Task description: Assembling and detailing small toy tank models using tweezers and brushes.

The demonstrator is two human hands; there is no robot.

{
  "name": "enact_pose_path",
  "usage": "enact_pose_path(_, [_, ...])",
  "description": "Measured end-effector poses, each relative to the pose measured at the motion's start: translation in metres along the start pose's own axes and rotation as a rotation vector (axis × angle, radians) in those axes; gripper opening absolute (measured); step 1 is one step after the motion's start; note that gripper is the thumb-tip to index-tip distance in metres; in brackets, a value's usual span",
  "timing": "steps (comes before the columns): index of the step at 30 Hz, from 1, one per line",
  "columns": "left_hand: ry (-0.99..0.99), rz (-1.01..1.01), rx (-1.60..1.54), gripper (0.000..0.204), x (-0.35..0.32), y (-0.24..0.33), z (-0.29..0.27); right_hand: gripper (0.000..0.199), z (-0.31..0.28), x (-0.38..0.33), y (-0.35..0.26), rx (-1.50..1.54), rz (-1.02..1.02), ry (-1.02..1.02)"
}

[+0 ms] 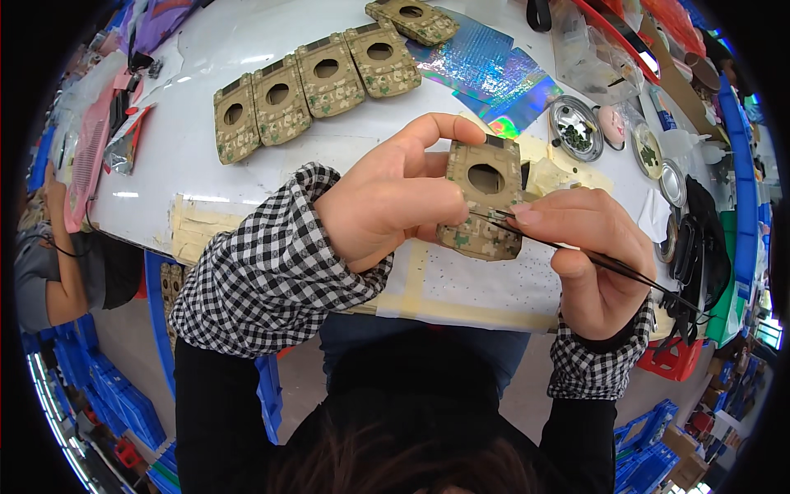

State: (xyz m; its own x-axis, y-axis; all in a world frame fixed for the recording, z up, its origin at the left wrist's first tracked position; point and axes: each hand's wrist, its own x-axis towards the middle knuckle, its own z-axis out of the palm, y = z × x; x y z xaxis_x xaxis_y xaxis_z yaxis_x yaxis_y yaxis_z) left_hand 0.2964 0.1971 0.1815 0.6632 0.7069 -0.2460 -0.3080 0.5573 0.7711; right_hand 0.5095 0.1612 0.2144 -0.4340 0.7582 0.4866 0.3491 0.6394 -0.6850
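My left hand (403, 185) is closed round the side of a camouflage-patterned toy tank hull (485, 216), holding it above the table with its round opening facing up. Thin black tweezers (605, 262) are pinched in my right hand (597, 251). Their tips touch or nearly touch the hull's top just below the round hole; whether they grip a small part is too fine to see. Beyond my hands stands a slanting row of similar tank hulls (327, 76), side by side, with another hull (414, 20) at the far end.
Shiny holographic sheets (485, 62) lie behind the held hull. Round metal dishes (576, 128) with small dark green parts stand to the right. A white sheet (461, 284) dotted with tiny specks is taped at the near edge. At left, another person's arm (66, 272) shows near a pink tray (86, 169).
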Motion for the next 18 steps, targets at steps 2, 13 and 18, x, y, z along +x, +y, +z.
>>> enact_pose_path(2, [0.006,-0.001,0.006,0.057,0.000,0.000,0.000,0.024,0.000,0.000,0.001,0.002,-0.003,-0.003])
enact_pose_path(13, [-0.110,0.015,-0.256,0.070,0.001,0.011,0.002,0.045,-0.006,-0.014,0.004,0.144,0.094,0.188])
enact_pose_path(18, [-0.105,0.089,-0.167,0.066,0.000,0.013,0.004,0.059,0.008,-0.010,-0.003,0.121,0.165,0.298])
